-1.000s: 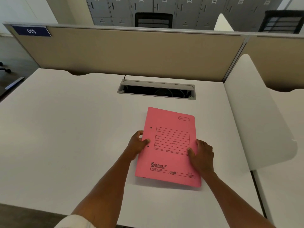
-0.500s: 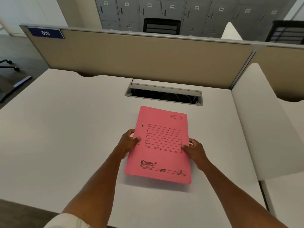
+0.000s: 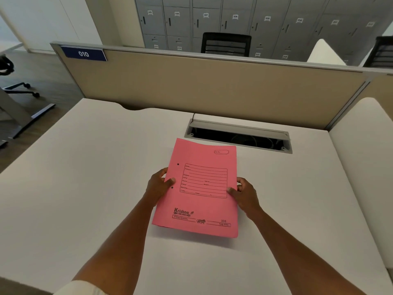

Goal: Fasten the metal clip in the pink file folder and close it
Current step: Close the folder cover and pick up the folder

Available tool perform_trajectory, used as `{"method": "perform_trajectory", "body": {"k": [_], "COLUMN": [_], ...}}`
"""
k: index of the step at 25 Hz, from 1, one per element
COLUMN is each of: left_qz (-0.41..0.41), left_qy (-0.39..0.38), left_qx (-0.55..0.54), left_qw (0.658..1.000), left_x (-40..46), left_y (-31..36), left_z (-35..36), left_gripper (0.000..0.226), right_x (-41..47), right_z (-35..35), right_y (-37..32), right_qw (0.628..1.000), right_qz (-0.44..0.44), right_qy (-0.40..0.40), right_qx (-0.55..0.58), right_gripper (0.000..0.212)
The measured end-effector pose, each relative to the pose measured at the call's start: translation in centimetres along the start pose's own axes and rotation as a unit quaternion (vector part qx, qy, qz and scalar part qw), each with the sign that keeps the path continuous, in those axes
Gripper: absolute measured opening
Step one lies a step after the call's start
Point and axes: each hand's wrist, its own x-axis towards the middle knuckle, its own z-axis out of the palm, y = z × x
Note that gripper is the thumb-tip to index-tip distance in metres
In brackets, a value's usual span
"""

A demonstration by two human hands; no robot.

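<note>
The pink file folder is closed, printed cover up, held a little above the white desk with a shadow under its near edge. My left hand grips its left edge, thumb on the cover beside the two punch holes. My right hand grips the right edge, thumb on the cover and fingers underneath. The metal clip is hidden inside the folder.
An open cable tray slot is cut into the desk just beyond the folder. A beige partition with a "010" label walls the far edge. A white side divider stands at the right. Lockers and office chairs lie beyond.
My right hand slid from lying on the cover to gripping the folder's right edge. The folder came up slightly off the desk, and the view tilted upward.
</note>
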Motion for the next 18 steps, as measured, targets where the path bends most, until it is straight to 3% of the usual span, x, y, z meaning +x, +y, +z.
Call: {"method": "perform_trajectory", "body": {"k": [7, 18], "left_qz": [0.024, 0.035], "left_qy": [0.029, 0.057], "left_qx": [0.111, 0.145], "left_qw": [0.993, 0.987], "left_x": [7.0, 17.7], "left_y": [0.2, 0.0], "left_z": [-7.9, -16.3], "left_gripper": [0.038, 0.038], "right_x": [5.2, 13.8], "right_z": [8.1, 16.1], "right_y": [-5.8, -13.3], "right_qw": [1.000, 0.998], "right_qz": [-0.015, -0.048], "right_qy": [0.005, 0.020], "right_qx": [-0.010, -0.021], "right_gripper": [0.046, 0.043]}}
